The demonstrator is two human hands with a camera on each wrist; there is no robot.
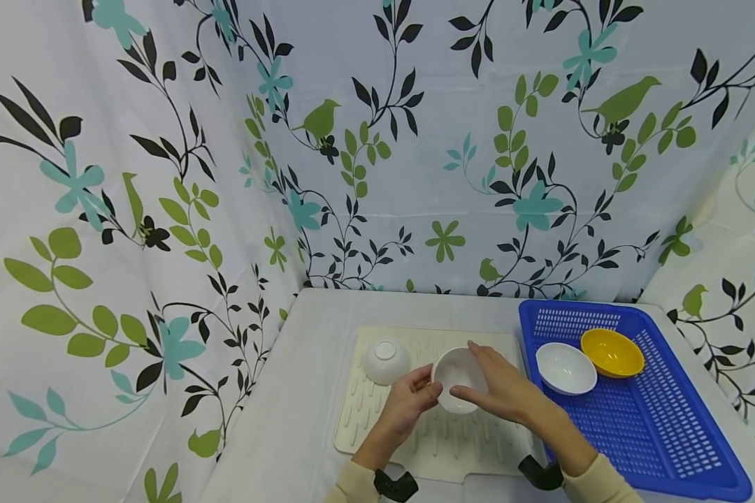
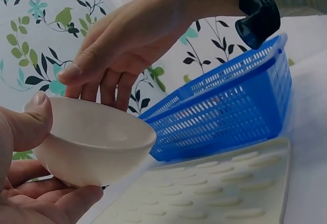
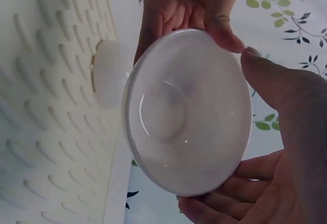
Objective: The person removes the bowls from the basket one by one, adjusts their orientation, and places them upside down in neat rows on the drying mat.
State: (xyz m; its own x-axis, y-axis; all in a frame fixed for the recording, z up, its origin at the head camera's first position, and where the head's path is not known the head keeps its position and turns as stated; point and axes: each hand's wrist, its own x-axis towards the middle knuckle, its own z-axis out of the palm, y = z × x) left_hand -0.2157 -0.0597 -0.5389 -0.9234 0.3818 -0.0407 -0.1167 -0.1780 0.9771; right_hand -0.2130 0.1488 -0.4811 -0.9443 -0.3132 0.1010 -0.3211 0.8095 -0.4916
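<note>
A small white bowl is held above the cream ridged drying mat. My left hand grips its left side, thumb at the rim and fingers beneath, as the left wrist view shows. On the opposite side my right hand holds it, with fingers along the outside and the thumb over the rim. The inside of the bowl looks bare in the right wrist view. A second white bowl rests upside down on the mat's back left part.
To the right of the mat stands a blue plastic basket with slotted walls. Inside it are a white bowl and a yellow bowl. A patterned curtain with leaves and birds hangs behind the white table.
</note>
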